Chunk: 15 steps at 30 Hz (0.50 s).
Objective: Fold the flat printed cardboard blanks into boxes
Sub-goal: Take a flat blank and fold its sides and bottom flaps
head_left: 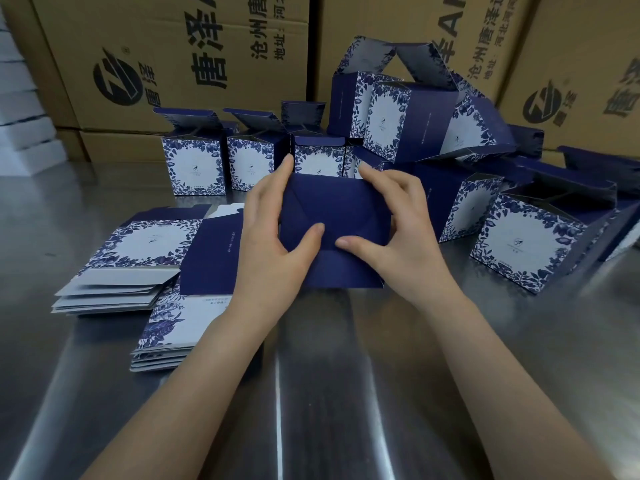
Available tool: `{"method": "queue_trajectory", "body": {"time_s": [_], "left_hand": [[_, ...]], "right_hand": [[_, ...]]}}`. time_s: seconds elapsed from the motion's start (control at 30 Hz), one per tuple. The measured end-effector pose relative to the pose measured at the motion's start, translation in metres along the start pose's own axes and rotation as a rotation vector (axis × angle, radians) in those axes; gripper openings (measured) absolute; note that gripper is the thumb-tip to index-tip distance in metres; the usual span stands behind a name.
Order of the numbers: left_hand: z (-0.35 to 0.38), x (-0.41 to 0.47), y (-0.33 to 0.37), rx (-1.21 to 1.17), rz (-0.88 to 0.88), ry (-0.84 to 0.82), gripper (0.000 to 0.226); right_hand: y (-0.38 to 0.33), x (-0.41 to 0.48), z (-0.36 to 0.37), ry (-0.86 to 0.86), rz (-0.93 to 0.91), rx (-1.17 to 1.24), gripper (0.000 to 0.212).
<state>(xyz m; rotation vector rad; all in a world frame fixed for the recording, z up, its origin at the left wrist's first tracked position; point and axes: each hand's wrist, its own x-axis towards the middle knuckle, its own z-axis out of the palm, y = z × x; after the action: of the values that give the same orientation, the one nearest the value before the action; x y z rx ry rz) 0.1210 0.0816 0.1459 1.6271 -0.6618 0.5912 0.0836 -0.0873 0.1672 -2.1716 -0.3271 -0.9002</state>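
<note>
Gripped between left hand and right hand: navy box, long axis running hand to hand, both thumbs pressing its flapped end, neither hand nearer.

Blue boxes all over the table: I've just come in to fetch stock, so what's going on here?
A person is folding one. The left hand and right hand grip a dark blue box, thumbs pressing on its end flaps. Flat blanks lie stacked on the steel table at the left; folded boxes, lids open, stand behind and to the right.
</note>
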Motion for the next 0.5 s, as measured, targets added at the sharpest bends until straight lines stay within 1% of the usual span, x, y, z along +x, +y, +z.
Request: {"method": "queue_trajectory", "body": {"time_s": [0.07,0.23,0.4,0.5], "left_hand": [[0.0,0.001,0.001,0.026,0.026,0.03,0.068],[0.001,0.001,0.003,0.116,0.16,0.098,0.061],[0.002,0.001,0.004,0.139,0.211,0.142,0.06],[0.003,0.001,0.004,0.145,0.205,0.156,0.061]], "right_hand": [[0.0,0.0,0.003,0.047,-0.049,-0.048,0.078],[-0.001,-0.002,0.01,0.144,-0.115,-0.144,0.069],[-0.006,-0.002,0.014,0.18,-0.117,-0.162,0.064],[-0.007,-0.003,0.016,0.191,-0.115,-0.163,0.061]]}}
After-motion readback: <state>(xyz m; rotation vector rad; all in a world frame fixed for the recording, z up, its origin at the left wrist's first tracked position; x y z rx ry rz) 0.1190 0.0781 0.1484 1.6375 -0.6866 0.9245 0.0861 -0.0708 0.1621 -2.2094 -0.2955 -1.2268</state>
